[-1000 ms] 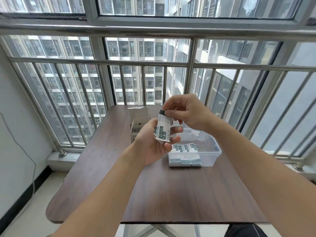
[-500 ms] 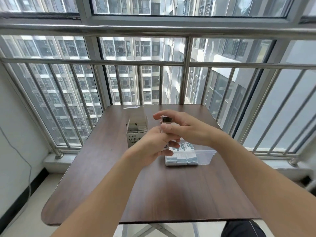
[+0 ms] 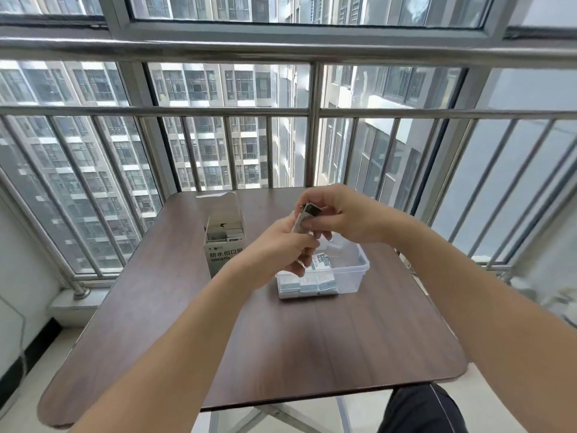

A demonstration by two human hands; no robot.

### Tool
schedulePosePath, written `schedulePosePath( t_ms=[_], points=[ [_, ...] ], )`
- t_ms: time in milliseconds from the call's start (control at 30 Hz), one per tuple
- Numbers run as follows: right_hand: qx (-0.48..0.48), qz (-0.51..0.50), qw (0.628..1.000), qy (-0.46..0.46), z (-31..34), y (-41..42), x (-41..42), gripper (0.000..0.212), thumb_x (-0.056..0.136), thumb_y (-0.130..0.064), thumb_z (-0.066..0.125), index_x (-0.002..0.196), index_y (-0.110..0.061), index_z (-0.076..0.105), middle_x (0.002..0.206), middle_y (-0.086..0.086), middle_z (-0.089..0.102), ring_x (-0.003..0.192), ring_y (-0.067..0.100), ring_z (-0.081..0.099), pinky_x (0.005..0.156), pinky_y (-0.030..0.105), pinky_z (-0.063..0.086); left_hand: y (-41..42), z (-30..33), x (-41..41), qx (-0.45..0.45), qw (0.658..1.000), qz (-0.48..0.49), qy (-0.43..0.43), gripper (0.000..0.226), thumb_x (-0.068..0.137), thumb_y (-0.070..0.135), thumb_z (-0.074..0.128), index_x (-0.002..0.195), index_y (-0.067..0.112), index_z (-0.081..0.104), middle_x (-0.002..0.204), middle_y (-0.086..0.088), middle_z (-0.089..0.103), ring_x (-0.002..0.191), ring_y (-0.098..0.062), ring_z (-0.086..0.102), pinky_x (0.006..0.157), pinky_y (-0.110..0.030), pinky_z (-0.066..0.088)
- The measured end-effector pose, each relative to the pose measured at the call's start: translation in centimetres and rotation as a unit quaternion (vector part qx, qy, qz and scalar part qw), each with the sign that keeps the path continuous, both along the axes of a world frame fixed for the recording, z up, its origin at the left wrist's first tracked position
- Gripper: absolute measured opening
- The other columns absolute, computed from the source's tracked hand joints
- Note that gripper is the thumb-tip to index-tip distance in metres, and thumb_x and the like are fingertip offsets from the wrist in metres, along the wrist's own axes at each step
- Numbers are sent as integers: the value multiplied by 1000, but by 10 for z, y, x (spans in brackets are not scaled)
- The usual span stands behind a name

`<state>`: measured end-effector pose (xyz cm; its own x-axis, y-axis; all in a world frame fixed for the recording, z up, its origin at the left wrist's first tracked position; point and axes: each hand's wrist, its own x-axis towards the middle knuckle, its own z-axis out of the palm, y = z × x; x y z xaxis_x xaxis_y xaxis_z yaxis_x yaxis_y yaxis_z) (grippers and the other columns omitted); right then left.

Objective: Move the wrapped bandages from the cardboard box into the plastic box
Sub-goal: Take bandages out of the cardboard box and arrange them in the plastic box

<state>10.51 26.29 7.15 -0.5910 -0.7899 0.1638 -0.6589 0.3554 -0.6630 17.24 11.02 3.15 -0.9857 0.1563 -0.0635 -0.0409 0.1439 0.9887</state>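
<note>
A small stack of wrapped bandages (image 3: 304, 217) is held edge-on between both hands above the clear plastic box (image 3: 349, 278). My left hand (image 3: 278, 251) grips its lower part. Fingers of my right hand (image 3: 340, 217) pinch its top end. Several white-and-teal wrapped bandages (image 3: 307, 284) lie in rows along the plastic box's near side. The open cardboard box (image 3: 223, 245) stands upright to the left of the hands, with more wrapped bandages (image 3: 226, 232) inside it.
The brown wooden table (image 3: 281, 345) has rounded corners and ends close to a metal window railing (image 3: 312, 126) behind the boxes. A white wall and a low ledge lie to the left. My dark trouser leg (image 3: 418, 410) shows below the table's near edge.
The bandage stack turned from face-on to edge-on and came lower over the plastic box. Both hands stayed on it; the view shifted downward slightly.
</note>
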Motion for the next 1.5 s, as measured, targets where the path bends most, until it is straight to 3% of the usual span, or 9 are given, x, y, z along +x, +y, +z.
schedulePosePath(
  t_ms=[133, 200, 333, 500, 767, 867, 1033, 1267, 1500],
  points=[
    [11, -41, 998, -42, 7, 17, -16, 5, 95, -5, 65, 100, -7, 66, 76, 7, 68, 66, 20, 60, 58, 27, 52, -2, -3, -1, -8, 1000, -14, -18, 23, 94, 12, 66, 115, 14, 60, 94, 0, 66, 81, -18, 68, 56, -28, 55],
    [55, -92, 993, -41, 11, 29, -31, 4, 95, -9, 67, 96, -13, 67, 71, -3, 68, 64, 15, 58, 54, 24, 49, -10, -8, -4, -104, 992, 57, 39, 31, 91, 20, 71, 119, 16, 58, 108, -3, 65, 90, -18, 68, 60, -29, 59],
    [234, -133, 963, 3, -5, 37, -64, 4, 92, -17, 72, 95, -18, 69, 87, -1, 70, 76, 19, 62, 69, 34, 55, -33, -27, -9, -344, 898, 149, 229, 18, 90, 24, 68, 107, 22, 62, 104, 7, 61, 91, -11, 58, 80, -24, 49],
    [374, -106, 920, 49, -34, 18, -72, 10, 89, -20, 75, 92, -16, 67, 83, -3, 65, 78, 21, 59, 71, 37, 53, -39, -49, -9, -426, 866, 102, 241, 13, 96, 27, 57, 103, 21, 66, 111, 7, 57, 104, -16, 49, 90, -31, 41],
    [486, -98, 854, 158, -41, -5, -56, 40, 86, -26, 78, 122, -15, 65, 108, 3, 65, 87, 24, 55, 72, 33, 44, -39, -55, -5, -481, 846, 50, 225, 22, 100, 29, 48, 104, 20, 68, 114, 8, 62, 104, -21, 50, 92, -38, 45],
    [505, -109, 832, 202, -47, -11, -51, 36, 85, -28, 78, 116, -12, 67, 107, 6, 68, 79, 26, 56, 65, 32, 44, -38, -55, -5, -484, 844, 49, 224, 21, 100, 28, 49, 105, 19, 68, 116, 8, 62, 106, -21, 51, 92, -39, 46],
    [524, -113, 808, 245, -53, -15, -45, 36, 85, -26, 79, 73, -13, 48, 68, -4, 44, 53, 17, 44, 51, 29, 38, -39, -57, -5, -481, 846, 51, 224, 21, 99, 27, 49, 105, 19, 68, 115, 7, 63, 107, -21, 51, 91, -42, 47],
    [571, -97, 779, 239, -68, -20, -45, 23, 89, -12, 68, 74, -12, 51, 84, 2, 56, 75, 28, 54, 66, 34, 46, -38, -57, -4, -494, 842, 43, 214, 21, 98, 27, 49, 104, 18, 67, 109, 3, 63, 108, -22, 50, 90, -44, 48],
    [502, -120, 836, 189, -53, -16, -49, 21, 89, -18, 74, 101, -8, 61, 84, 3, 62, 60, 24, 60, 50, 27, 41, -38, -57, -5, -493, 841, 41, 217, 21, 98, 26, 49, 104, 17, 67, 108, 2, 64, 108, -22, 52, 90, -44, 49]
  ],
)
